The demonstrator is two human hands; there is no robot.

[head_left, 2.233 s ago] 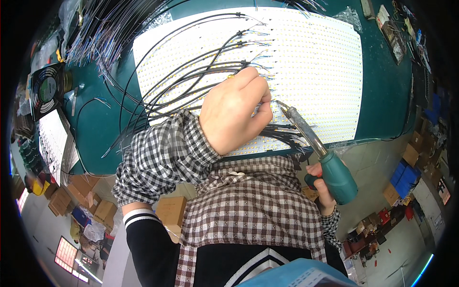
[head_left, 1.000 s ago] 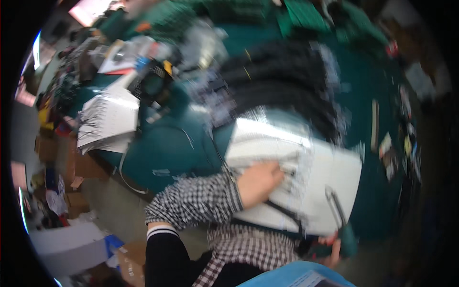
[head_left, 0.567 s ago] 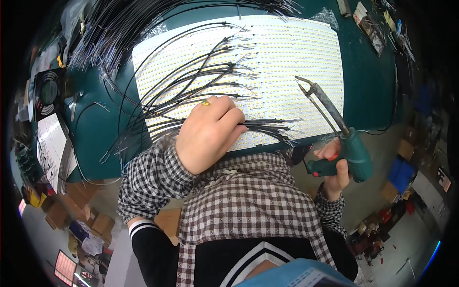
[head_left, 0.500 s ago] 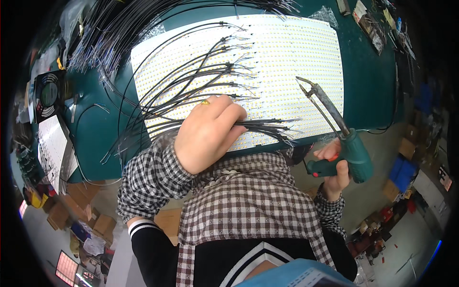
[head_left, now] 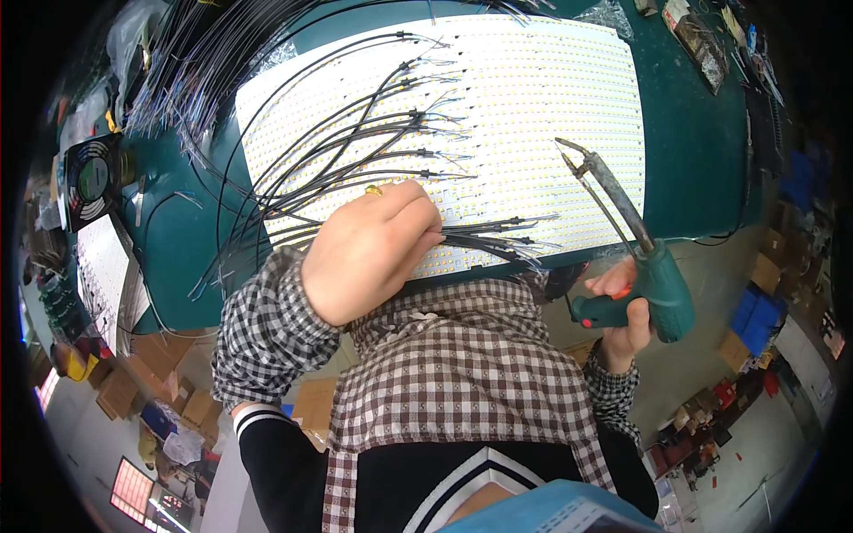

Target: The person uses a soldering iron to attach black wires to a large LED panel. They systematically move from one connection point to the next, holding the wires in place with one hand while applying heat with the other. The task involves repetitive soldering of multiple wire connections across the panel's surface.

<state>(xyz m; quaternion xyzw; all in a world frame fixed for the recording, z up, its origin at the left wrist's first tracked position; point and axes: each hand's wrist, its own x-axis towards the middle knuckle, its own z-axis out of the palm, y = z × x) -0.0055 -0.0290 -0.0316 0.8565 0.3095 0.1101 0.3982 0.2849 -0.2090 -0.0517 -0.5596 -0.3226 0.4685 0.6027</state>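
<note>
A large white LED board (head_left: 560, 98), dotted with rows of small yellow chips, lies at the middle of the table. Over its near edge, my left hand (head_left: 369, 249) is closed round a bunch of black cables (head_left: 484, 240), whose stripped ends stick out to the right. Several other black cables (head_left: 355, 133) fan across the board's left half, their thin wire ends along its middle seam. My right hand (head_left: 631, 329) grips a green soldering gun (head_left: 662, 284) at the board's near right corner. Its metal tip points up and left over the board.
On the green table (head_left: 693, 169), a thick bundle of cables (head_left: 178, 89) lies at the far left. Beside it stand a black fan (head_left: 91, 180) and white panels (head_left: 111, 266). A plastic-wrapped item (head_left: 697, 44) and more wires sit at the far right.
My left hand has shifted a little left along the bunched cables, uncovering more of their right ends. The soldering gun has hardly moved.
</note>
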